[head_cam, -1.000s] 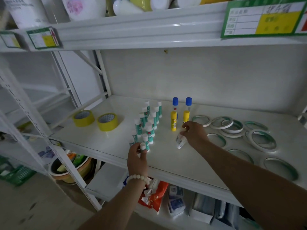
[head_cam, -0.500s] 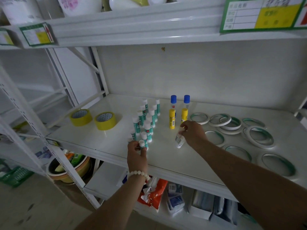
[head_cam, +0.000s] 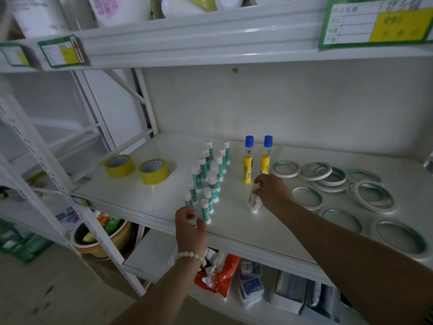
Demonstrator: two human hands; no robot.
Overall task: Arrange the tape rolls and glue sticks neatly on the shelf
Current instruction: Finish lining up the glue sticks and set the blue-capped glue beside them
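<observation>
The green-and-white glue sticks (head_cam: 210, 174) stand upright in a tight cluster near the middle of the shelf (head_cam: 234, 226), roughly in rows, so that group looks mostly sorted. Just to their right stand two yellow glue sticks (head_cam: 247, 169) and, behind those, two blue-capped bottles (head_cam: 249, 146), paired off tidily. One white glue stick (head_cam: 253, 204) is off the line: the right hand (head_cam: 271, 191) grips it by its upper end, tilted, its lower end at or just above the shelf, in front of the yellow pair. The left hand (head_cam: 189, 227) sits at the front edge, fingers loosely curled and holding nothing, just short of the nearest green stick (head_cam: 206, 211). Two yellow tape rolls (head_cam: 137, 168) lie side by side to the left, neat enough. The thin white tape rings (head_cam: 332, 184) on the right are scattered, some overlapping, and I'd say they are the main work left, along with setting down the stick in hand.
</observation>
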